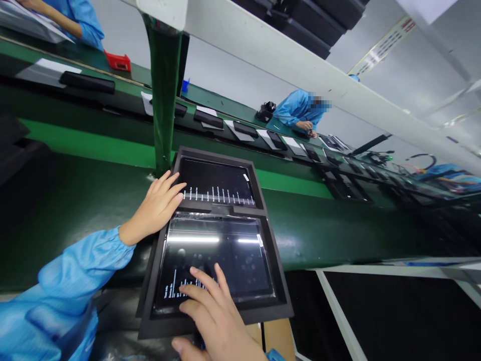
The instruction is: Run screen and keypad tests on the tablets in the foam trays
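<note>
Two tablets lie side by side in a black foam tray (283, 296) at the edge of a green workbench. The far tablet (218, 175) shows rows of white text on a dark screen. Nearer me, the second tablet (233, 271) also shows white text and reflects the ceiling lights. My left hand (160, 203) rests open on the tray's left side, its fingertips reaching the far tablet's edge. Over the near tablet's lower part, my right hand (216, 311) is spread open; I cannot tell whether its fingertips touch the screen.
A green post (161, 100) stands behind the tray. Beyond runs a conveyor belt with several black devices and a white sheet (238, 131). A red bin (117, 61) sits at the far left. Co-workers in blue sleeves (295, 110) work across the line. Black trays (296, 25) sit overhead.
</note>
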Available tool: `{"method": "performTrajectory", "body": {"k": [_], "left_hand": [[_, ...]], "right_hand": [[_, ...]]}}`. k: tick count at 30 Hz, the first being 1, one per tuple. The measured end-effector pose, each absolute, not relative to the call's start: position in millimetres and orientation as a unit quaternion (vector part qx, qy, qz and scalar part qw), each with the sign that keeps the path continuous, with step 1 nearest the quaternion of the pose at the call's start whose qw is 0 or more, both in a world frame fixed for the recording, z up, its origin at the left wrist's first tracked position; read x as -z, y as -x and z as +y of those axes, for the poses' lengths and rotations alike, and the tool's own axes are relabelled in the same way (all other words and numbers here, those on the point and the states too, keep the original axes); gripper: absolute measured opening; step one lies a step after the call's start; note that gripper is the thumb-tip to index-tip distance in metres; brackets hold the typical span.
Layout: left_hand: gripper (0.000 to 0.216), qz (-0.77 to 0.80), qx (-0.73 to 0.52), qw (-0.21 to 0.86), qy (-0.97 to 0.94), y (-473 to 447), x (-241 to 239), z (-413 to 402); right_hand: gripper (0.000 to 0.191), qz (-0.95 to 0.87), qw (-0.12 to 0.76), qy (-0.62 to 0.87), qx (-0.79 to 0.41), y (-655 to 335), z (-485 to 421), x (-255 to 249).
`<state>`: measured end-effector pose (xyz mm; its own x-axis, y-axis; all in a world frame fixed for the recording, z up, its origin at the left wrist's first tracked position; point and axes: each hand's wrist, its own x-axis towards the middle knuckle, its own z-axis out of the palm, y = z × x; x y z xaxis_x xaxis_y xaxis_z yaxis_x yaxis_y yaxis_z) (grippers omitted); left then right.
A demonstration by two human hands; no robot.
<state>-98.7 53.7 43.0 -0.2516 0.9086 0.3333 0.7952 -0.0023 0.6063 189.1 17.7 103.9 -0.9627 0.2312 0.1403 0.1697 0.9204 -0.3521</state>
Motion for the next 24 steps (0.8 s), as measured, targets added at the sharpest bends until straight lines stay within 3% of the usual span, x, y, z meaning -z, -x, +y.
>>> {"method": "performTrajectory", "body": {"k": [9,16,21,24], "left_hand": [[0.051,0.697,-0.382,0.069,-0.603,99,-41,53],[0.053,0.694,-0.383,0.07,-0.606,99,-40,52],[0.053,0.691,-0.391,0.07,-0.604,99,-38,53],[0.053,0.692,-0.39,0.071,-0.603,100,-38,52]], "right_hand": [[0.045,-0.976,0.046,0.071,-0.198,-184,18,-103],[0.026,-0.961,0.008,0.123,-0.249,-212,40,-121],[0.031,-0.934,0.036,0.328,-0.139,-226,68,-120],[0.039,-0.936,0.066,0.324,-0.123,-222,66,-117]]}}
